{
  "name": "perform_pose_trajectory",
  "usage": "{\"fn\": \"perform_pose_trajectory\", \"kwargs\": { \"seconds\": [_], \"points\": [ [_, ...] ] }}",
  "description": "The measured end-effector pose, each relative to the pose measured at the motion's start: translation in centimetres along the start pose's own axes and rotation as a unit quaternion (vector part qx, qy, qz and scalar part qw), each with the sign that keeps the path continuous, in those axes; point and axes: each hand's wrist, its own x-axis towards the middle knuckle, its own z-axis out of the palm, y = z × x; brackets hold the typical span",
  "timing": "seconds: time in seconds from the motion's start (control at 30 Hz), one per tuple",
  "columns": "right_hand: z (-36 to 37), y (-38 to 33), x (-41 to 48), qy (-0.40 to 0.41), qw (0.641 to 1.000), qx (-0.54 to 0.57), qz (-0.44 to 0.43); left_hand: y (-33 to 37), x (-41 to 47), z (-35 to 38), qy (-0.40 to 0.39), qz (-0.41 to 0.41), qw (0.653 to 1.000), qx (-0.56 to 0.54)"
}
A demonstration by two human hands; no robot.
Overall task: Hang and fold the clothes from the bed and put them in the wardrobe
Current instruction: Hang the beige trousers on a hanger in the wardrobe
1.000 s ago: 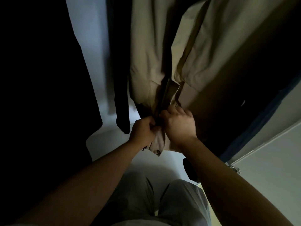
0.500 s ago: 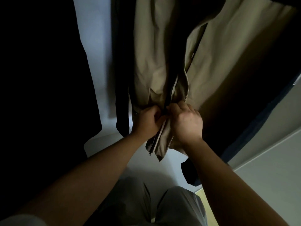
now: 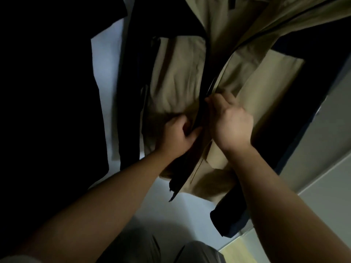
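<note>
A beige jacket (image 3: 178, 76) hangs inside the dim wardrobe, its front split by a dark zip line (image 3: 204, 111). My left hand (image 3: 176, 133) is closed on the left front edge low down. My right hand (image 3: 230, 120) pinches the right front edge at the zip, a little higher than the left hand. The jacket's lower hem (image 3: 199, 183) dangles below both hands. What holds the jacket up is out of sight above the frame.
Dark garments hang on both sides: a black one (image 3: 131, 92) at the left, a navy one (image 3: 233, 221) at the right. The pale wardrobe floor (image 3: 180, 215) lies below. A light door panel (image 3: 326, 158) stands at the right. My grey trousers (image 3: 144, 249) show at the bottom.
Both hands have moved up the jacket's front, the right hand higher than the left. The view has tilted upward, showing more of the jacket.
</note>
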Motion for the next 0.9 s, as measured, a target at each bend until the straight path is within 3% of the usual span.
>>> {"fn": "perform_pose_trajectory", "kwargs": {
  "seconds": [0.1, 0.27, 0.5, 0.77, 0.9],
  "points": [
    [0.2, 0.0, -0.2, 0.001, 1.0, -0.009, 0.007, 2.5, 3.4, -1.2, 0.053, 0.073, 0.996, 0.023],
    [-2.2, 1.6, 3.3, 0.028, 0.998, -0.048, -0.003, 2.6, 4.3, -0.6, 0.033, 0.127, 0.989, 0.064],
    [-4.2, 2.0, 6.5, 0.072, 0.997, 0.001, 0.008, 6.5, 6.0, -1.5, 0.013, 0.043, 0.995, 0.088],
    [-8.6, 2.0, 10.5, 0.156, 0.986, -0.057, -0.018, 9.5, 8.0, -4.0, 0.086, 0.119, 0.98, 0.133],
    [-9.3, 1.3, 10.8, 0.157, 0.986, -0.061, -0.008, 11.5, 8.4, -5.4, 0.03, 0.06, 0.977, 0.202]
  ]
}}
